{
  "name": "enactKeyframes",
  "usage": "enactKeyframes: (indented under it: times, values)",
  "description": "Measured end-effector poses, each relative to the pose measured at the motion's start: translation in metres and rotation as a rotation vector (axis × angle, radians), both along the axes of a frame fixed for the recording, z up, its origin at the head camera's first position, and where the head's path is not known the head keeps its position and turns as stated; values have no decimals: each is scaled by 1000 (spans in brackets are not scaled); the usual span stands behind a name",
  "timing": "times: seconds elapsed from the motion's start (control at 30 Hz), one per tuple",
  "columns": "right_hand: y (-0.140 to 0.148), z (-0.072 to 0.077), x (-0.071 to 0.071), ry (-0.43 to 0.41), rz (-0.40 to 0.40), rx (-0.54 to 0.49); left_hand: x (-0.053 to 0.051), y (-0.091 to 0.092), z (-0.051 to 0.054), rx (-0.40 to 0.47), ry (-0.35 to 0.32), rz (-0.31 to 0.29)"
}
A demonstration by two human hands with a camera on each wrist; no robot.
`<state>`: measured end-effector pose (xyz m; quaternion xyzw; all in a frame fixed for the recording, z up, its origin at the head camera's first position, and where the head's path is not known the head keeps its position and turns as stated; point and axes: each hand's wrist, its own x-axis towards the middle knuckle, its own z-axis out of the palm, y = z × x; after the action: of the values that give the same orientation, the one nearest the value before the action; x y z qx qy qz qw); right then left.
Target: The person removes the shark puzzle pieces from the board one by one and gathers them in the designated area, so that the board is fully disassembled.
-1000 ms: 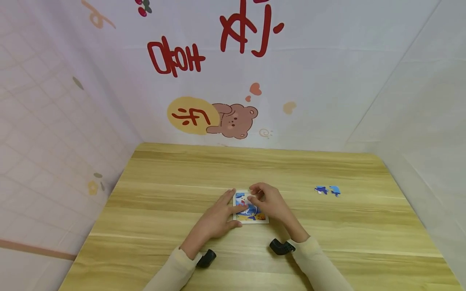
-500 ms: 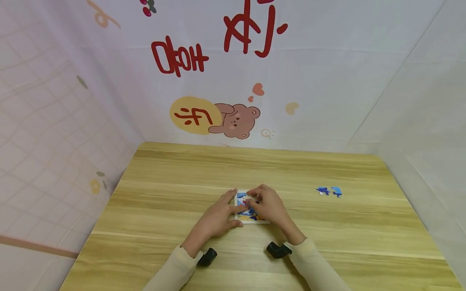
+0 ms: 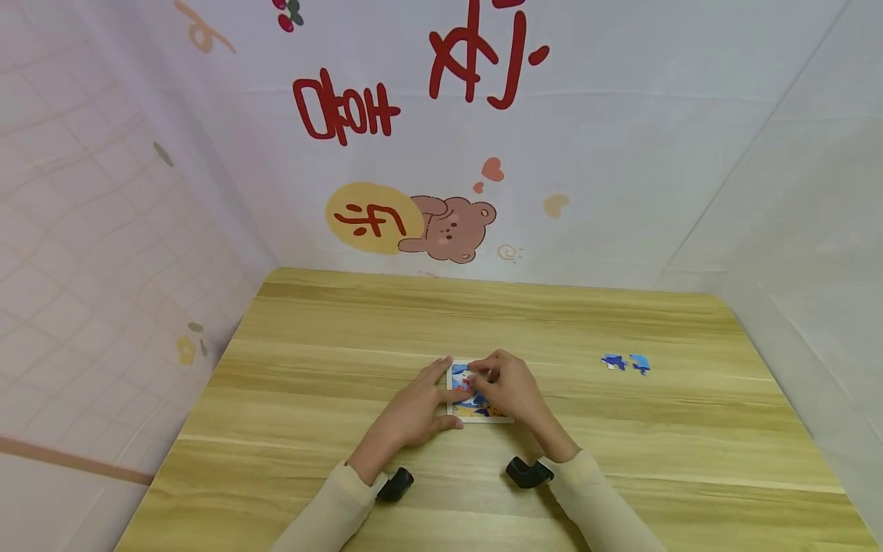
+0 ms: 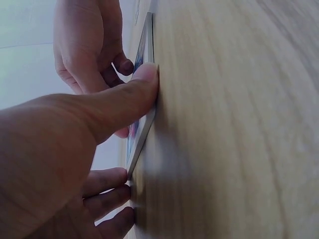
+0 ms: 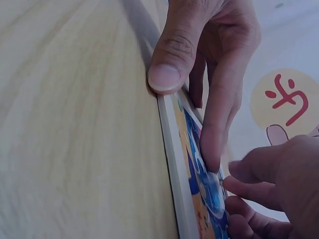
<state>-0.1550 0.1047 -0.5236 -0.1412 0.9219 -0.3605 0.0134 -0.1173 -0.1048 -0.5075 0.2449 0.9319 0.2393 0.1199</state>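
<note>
A small jigsaw puzzle (image 3: 461, 371) in a white frame lies on the table, its blue, sea-like picture partly covered by both hands. My left hand (image 3: 412, 408) rests at its left side with straight, spread fingers. Its thumb (image 4: 145, 74) presses the near edge, one finger reaches over the picture, and others touch the far-left corner. My right hand (image 3: 512, 386) bends over the upper right of the picture. In the right wrist view, its curled fingertips meet at a blue puzzle piece (image 5: 215, 193), most of which is hidden.
Two loose blue puzzle pieces, a left one (image 3: 613, 362) and a right one (image 3: 640, 363), lie to the right on the wooden table (image 3: 331, 322). White printed cloth walls (image 3: 607, 153) stand behind and at both sides.
My right hand has shifted slightly left over the puzzle, its fingertips lower and closer together. My left hand stays in place on the frame. The head view has drifted a little.
</note>
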Motion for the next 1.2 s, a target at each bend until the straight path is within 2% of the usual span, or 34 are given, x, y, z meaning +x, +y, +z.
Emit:
enactKeyframes:
  times: [0.2, 0.37, 0.53, 0.67, 0.87, 1.2]
  values:
    - [-3, 2, 0, -29, -53, -12, 0, 0, 2, 6, -18, 8]
    - [-9, 11, 0, -162, -144, -90, 0, 0, 1, 10, -3, -1]
    - [-12, 22, -7, -322, -178, -108, -1, -1, -2, 3, -6, -4]
    - [-14, 25, -12, -410, -202, -121, 0, -1, -4, 5, -14, -3]
    - [-16, 20, -10, -419, -232, -173, -1, 0, -3, 2, -26, -5]
    - [-18, 11, -4, -344, -221, -200, -1, 0, -1, -11, -41, 13]
